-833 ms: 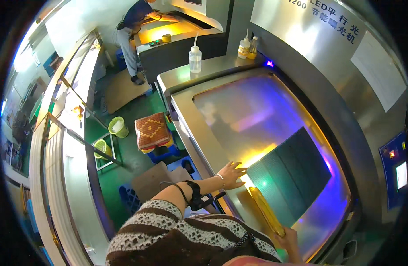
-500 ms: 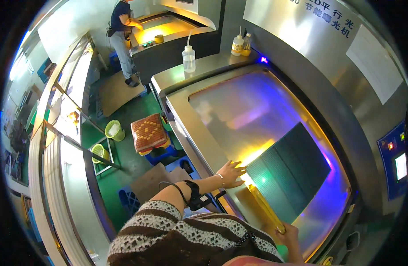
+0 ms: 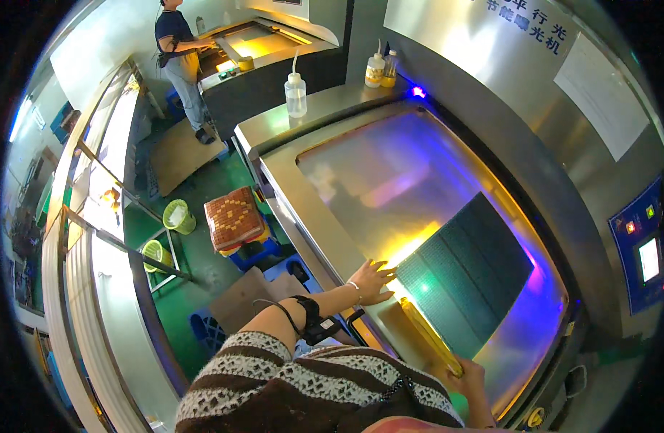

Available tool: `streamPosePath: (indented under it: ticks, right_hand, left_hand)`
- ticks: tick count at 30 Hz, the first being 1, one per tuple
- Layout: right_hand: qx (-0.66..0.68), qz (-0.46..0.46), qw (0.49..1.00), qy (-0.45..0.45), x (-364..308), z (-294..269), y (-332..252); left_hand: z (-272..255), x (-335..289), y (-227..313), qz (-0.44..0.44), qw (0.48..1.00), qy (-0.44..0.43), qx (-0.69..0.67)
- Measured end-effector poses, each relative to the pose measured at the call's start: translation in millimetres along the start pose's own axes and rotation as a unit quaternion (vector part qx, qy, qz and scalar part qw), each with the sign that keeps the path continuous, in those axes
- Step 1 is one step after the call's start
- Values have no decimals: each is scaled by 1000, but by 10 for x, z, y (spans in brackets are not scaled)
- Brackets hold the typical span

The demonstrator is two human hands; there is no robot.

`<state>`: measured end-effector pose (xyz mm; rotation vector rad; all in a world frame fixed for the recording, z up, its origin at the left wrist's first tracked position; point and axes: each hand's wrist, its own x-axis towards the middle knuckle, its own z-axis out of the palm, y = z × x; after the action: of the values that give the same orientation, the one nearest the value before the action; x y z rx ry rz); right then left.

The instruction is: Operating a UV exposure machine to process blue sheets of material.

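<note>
Left hand (image 3: 371, 281) open, fingers spread at the left corner of the dark green panel (image 3: 469, 274). Right hand (image 3: 472, 379) closed on the lower end of the yellow bar (image 3: 433, 339). Panel lies lower right of centre on the machine bed (image 3: 346, 173). Step in hand appears to be positioning; moving the bar calls for clearing the left fingers, just beside its upper end. Clear squeeze bottle (image 3: 296, 99) stands upper centre, apart from the panel; co-worker (image 3: 177, 43) upper left.

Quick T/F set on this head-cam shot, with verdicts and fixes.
1. The right hand grips a yellow bar. True.
2. The left hand is clenched in a fist. False: its fingers are spread, by the green panel's edge.
3. The panel lies on the machine bed. True.
4. The nearest bottle lies on its side. False: it stands upright.
5. Another person stands at the back. True.
</note>
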<state>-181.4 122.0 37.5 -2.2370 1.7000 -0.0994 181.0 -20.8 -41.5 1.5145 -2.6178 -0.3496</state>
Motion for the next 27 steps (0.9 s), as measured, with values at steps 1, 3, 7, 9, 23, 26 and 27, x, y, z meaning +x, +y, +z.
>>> streamPosePath:
  ticks: [1, 3, 7, 9, 23, 26, 27]
  right_hand:
    - [-18, -7, 1000, 5, 3, 5, 10]
    - [-7, -9, 1000, 4, 8, 18, 29]
    - [-23, -14, 1000, 15, 21, 45, 38]
    - [-8, -4, 1000, 10, 31, 51, 25]
    - [-59, 102, 988, -100, 53, 114, -152]
    - [-43, 117, 990, -66, 62, 192, -229]
    - [-47, 98, 993, -41, 59, 199, -260]
  left_hand:
    - [1, 1, -3, 0, 1000, 4, -1]
    - [5, 3, -7, 1, 1000, 7, -2]
    - [14, 6, -17, 0, 1000, 14, -9]
    - [13, 9, -25, 1, 1000, 17, -11]
    - [58, 49, -54, 46, 989, 139, 22]
    - [64, 60, -34, 9, 983, 166, -80]
    - [61, 63, -26, 3, 987, 136, -87]
